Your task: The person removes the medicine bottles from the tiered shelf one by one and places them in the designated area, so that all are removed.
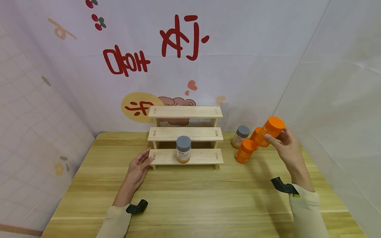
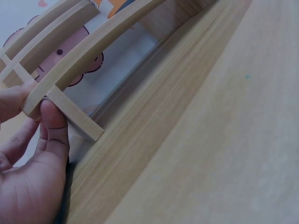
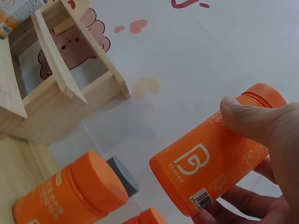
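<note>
My right hand point(image 1: 288, 145) grips an orange pill bottle point(image 3: 212, 151) round its body, tilted and raised over the right side of the table. Just below it stand two more orange bottles point(image 1: 245, 151), beside a grey-capped bottle point(image 1: 241, 135). At the left end of a three-tier wooden shelf point(image 1: 166, 158), my left hand point(image 1: 138, 170) pinches the lowest board, thumb and fingers on either side of its corner in the left wrist view. Another grey-capped bottle point(image 1: 183, 150) stands upright on that lowest board, near its middle.
The shelf's middle board point(image 1: 169, 133) and top board point(image 1: 184, 111) rise in steps behind the lowest one. A printed white cloth point(image 1: 253, 66) hangs behind the wooden table point(image 1: 190, 205) and along both sides.
</note>
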The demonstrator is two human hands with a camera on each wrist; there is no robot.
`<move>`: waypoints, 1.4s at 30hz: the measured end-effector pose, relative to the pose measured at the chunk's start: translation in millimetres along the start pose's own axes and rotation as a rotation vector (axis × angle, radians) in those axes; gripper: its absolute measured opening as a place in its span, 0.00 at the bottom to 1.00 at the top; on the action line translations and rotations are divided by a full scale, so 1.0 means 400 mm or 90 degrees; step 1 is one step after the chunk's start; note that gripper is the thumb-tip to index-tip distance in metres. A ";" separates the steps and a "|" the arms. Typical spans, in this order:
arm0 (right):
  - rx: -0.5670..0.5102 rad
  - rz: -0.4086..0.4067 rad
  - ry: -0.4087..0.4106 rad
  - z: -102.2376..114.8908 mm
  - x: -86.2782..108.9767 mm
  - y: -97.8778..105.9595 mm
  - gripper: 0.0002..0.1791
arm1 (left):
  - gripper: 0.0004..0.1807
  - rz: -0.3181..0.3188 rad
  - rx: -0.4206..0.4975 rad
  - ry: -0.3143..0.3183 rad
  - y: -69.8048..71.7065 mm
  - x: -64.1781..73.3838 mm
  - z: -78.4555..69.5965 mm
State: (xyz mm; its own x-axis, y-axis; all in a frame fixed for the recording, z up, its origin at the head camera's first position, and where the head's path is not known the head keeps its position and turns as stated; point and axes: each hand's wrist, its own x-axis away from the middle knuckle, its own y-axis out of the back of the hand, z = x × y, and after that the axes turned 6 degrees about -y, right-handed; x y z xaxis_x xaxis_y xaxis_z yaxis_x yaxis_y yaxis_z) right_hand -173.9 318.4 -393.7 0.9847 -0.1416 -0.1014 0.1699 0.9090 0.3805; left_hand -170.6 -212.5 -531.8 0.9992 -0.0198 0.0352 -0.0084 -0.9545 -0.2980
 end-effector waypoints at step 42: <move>0.120 0.058 -0.090 -0.244 -0.001 0.015 0.39 | 0.36 0.003 0.005 -0.001 -0.003 0.001 -0.003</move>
State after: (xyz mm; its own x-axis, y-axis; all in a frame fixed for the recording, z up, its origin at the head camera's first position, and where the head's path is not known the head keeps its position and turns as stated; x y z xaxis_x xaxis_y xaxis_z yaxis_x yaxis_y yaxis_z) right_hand -176.9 362.2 -481.2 0.9897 -0.1276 0.0654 0.0712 0.8331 0.5485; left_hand -170.4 -211.8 -530.1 0.9992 -0.0247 0.0328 -0.0135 -0.9520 -0.3059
